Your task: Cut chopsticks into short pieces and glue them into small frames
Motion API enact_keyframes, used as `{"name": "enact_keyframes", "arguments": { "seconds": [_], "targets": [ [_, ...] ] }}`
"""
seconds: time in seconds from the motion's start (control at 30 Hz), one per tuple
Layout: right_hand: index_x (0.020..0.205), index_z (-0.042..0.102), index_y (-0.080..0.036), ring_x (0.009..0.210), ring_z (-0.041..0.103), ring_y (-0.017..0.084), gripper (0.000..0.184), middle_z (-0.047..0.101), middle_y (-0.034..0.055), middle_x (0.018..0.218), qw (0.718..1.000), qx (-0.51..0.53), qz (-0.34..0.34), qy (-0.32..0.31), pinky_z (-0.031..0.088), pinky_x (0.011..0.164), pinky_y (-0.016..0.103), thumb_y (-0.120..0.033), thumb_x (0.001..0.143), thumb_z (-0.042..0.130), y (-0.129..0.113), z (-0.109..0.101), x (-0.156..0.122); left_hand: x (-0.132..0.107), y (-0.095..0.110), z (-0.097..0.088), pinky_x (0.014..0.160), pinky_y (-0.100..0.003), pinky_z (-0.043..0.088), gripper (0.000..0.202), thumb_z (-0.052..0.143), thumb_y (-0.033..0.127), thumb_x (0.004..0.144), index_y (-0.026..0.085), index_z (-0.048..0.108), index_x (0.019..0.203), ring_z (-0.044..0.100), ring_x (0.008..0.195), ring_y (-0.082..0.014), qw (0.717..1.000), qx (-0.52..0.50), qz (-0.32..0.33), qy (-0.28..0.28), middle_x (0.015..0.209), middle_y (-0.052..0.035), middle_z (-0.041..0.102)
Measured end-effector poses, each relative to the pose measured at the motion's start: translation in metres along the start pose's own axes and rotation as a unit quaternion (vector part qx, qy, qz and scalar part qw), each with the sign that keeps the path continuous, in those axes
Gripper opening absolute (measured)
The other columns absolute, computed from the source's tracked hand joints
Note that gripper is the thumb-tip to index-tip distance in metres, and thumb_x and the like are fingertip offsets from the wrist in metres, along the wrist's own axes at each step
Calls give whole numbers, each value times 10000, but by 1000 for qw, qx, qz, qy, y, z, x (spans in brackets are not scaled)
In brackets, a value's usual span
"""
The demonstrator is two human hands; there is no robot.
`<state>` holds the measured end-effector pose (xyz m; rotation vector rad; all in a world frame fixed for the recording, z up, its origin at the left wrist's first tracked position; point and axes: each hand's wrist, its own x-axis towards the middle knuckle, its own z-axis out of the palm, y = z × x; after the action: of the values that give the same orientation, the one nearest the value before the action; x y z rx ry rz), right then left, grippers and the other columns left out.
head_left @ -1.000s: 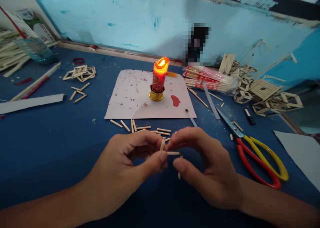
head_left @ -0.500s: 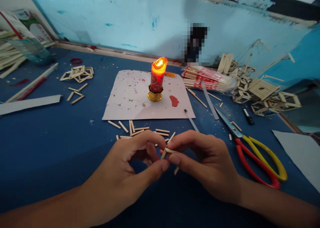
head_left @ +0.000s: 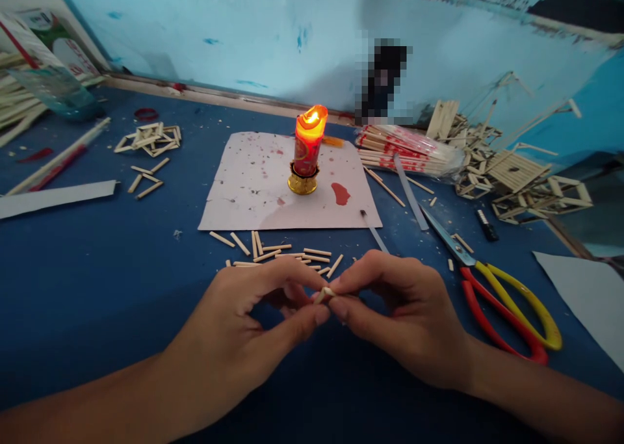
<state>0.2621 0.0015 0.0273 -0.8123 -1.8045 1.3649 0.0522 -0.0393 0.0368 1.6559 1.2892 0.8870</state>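
My left hand and my right hand meet fingertip to fingertip low in the middle of the blue table. Both pinch short pale wooden stick pieces held together between thumbs and forefingers. Several more cut stick pieces lie scattered just beyond my fingers. Behind them a lit red candle in a gold holder stands on a wax-spotted white paper sheet.
Red and yellow scissors lie to the right. A bag of long sticks and stick frames fill the back right. More small frames and a white strip lie left. White paper sits at the right edge.
My fingertips have drawn closer together, and the stick pieces that showed at an angle are now mostly covered between them. The view has shifted slightly.
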Motion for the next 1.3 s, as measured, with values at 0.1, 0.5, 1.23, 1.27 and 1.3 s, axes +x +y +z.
{"name": "enact_keyframes", "arguments": {
  "seconds": [0.1, 0.5, 1.23, 1.27, 1.3],
  "targets": [
    [911, 739, -202, 716, 719, 98, 111, 777, -18, 816, 1000, 5, -1, -9, 568, 675, 167, -112, 865, 784, 1, -1, 1, 0, -2, 0, 554, -95, 488, 65, 762, 232, 875, 294, 761, 895, 688, 629, -57, 1000, 10, 8, 6, 737, 93, 758],
    [883, 747, -236, 901, 761, 125, 168, 813, -37, 949, 988, 126, 86, -15, 596, 826, 197, -98, 839, 831, 9, -4, 4, 6, 2, -2, 639, -36, 513, 128, 826, 201, 839, 329, 838, 842, 735, 706, -53, 998, -41, -29, 41, 773, 112, 810],
    [980, 776, -218, 826, 756, 109, 81, 809, -26, 917, 999, -38, 8, -14, 584, 771, 180, -164, 920, 771, -1, -7, 4, 5, 4, -4, 541, -65, 553, 149, 762, 190, 866, 313, 844, 880, 716, 580, -72, 997, -60, -40, 36, 716, 90, 793],
    [991, 770, -218, 842, 757, 111, 86, 803, -24, 928, 1000, -18, 14, -21, 587, 784, 182, -169, 921, 771, -1, -8, 5, 5, 5, -4, 537, -63, 544, 142, 767, 195, 863, 315, 842, 874, 708, 572, -67, 997, -54, -38, 40, 705, 94, 788],
    [1002, 764, -218, 860, 758, 113, 94, 797, -22, 941, 999, 4, 19, -25, 592, 797, 183, -170, 921, 771, -1, -8, 6, 5, 5, -4, 539, -63, 540, 135, 772, 201, 862, 317, 841, 874, 704, 573, -64, 997, -52, -35, 43, 705, 95, 786]
  ]
}}
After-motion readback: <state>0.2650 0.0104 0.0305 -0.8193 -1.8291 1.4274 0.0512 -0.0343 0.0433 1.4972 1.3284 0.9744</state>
